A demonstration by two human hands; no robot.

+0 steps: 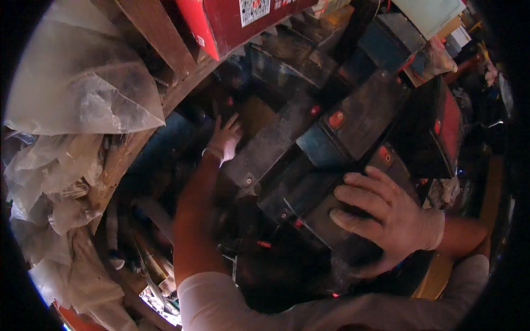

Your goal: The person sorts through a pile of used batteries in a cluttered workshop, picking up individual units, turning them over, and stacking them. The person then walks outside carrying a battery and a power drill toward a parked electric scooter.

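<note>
My left hand [223,142], in a pale glove, reaches in among dark car batteries, its fingers apart. It is nearest to a long dusty battery [273,140] and a brown surface [258,117] behind it. In front of me on the right, my right hand [386,215], also gloved, lies with fingers spread over a black battery [326,212]; its palm side is hidden. Just beyond that hand sits another battery [367,113] with an orange-red terminal cap [336,119]. Neither hand is wrapped round anything.
A wooden beam [130,154] runs along the left, with crumpled clear plastic bags [83,105] beside it. Above hangs a red box [221,25]. More batteries [292,58] are stacked at the back, and one with a red side [450,127] leans at the right.
</note>
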